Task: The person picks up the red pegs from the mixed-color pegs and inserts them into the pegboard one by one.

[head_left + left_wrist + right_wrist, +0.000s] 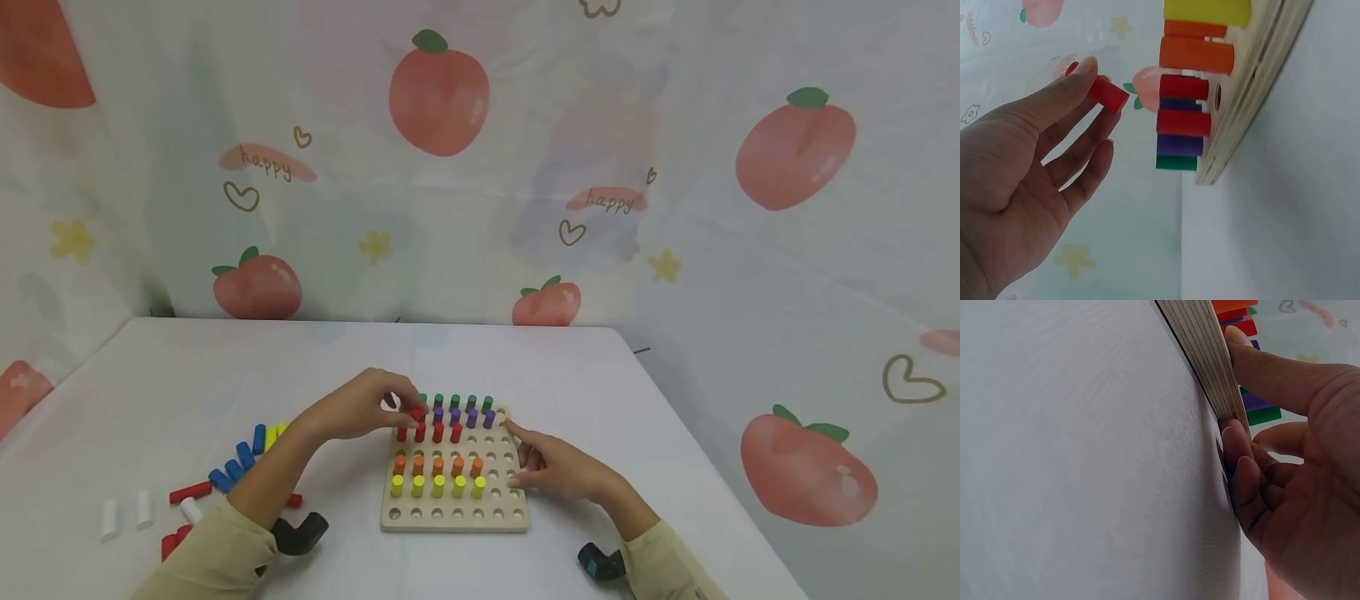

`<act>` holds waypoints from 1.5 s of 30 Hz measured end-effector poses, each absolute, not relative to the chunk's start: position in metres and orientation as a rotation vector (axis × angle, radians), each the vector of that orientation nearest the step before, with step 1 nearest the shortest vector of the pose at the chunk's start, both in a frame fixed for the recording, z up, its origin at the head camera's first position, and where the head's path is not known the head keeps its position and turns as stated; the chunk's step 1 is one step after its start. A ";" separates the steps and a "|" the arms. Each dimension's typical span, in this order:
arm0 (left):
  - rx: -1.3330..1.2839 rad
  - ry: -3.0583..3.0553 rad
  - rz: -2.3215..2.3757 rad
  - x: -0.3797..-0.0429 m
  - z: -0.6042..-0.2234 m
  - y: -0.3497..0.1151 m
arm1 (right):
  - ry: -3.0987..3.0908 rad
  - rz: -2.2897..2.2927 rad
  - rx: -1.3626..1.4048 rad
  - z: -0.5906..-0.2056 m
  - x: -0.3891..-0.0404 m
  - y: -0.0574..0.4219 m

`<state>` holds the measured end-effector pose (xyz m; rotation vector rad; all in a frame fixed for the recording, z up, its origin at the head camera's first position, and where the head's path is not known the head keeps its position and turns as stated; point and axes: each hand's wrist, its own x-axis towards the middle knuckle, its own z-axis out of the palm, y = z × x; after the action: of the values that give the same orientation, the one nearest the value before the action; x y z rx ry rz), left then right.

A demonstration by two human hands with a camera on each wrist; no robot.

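Observation:
My left hand [372, 406] pinches a short red peg [1109, 95] between thumb and fingertips, above the far left part of a wooden pegboard [454, 527]. In the left wrist view the held peg is tilted and apart from the board. Rows of green pegs [455, 402], purple pegs [455, 417], red pegs [438, 432], orange pegs [438, 465] and yellow pegs [438, 486] stand upright in the holes. At the board's right edge, my right hand [564, 468] grips it, thumb [1272, 372] on the top face and other fingers curled against the side.
Left of the board lie loose blue pegs [234, 471], yellow pegs [271, 438], white pegs [144, 509] and red pegs [191, 492], partly hidden by the left forearm. Black wrist devices [300, 534] sit at both cuffs. A fruit-printed cloth [450, 217] hangs behind the white table [637, 400].

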<state>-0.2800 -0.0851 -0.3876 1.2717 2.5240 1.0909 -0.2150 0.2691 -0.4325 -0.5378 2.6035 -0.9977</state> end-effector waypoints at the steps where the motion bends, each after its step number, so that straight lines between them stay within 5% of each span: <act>1: 1.269 2.517 1.095 -0.280 -0.387 -0.082 | 2.605 -0.997 -0.537 -0.433 -0.215 0.269; 45: 0.990 2.457 1.361 -0.281 -0.404 0.011 | 2.616 -0.968 -0.478 -0.434 -0.216 0.267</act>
<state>-0.2806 0.0115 -0.4037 0.9899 2.4570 1.3615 -0.2158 0.2674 -0.4339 -0.4784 2.6157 -0.9679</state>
